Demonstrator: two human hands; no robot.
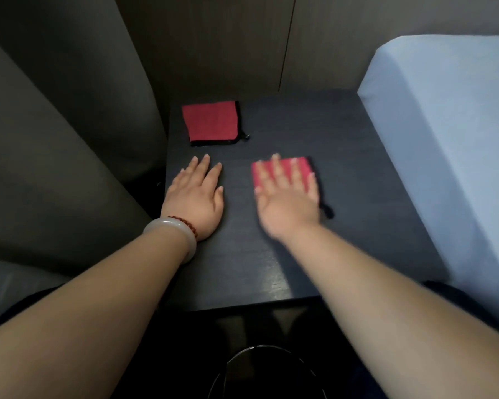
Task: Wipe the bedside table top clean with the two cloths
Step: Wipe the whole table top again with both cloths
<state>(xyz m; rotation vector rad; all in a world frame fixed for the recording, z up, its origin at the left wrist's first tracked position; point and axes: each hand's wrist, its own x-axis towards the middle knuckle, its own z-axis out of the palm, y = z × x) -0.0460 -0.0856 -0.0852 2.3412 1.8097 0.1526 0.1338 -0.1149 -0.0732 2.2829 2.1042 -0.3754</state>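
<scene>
On the dark bedside table top (300, 254), mid-surface: right hand (288, 197) lies flat on a folded red cloth (303, 165), fingers straight and spread, pressing rather than gripping; the hand is blurred, so exact contact is hard to read. Left hand (196, 197) rests palm-down on bare wood near the left edge, fingers straight and close together, holding nothing. Second red cloth (211, 122) sits folded in the far left corner, apart from both hands and apparently unused. Risks as judged: with only palm pressure, the near cloth may slip out from under the hand or bunch at a fold, leaving streaks unwiped. Its black cord (329, 211) trails on the right side and could snag or drag. A wide sweep leftward could knock the far cloth off the edge into the gap beside the grey upholstery (55, 168). The pale bangle (173, 234) on the left wrist sits low and might scrape the surface. Far right strip by the bed (444, 139) risks being missed.
</scene>
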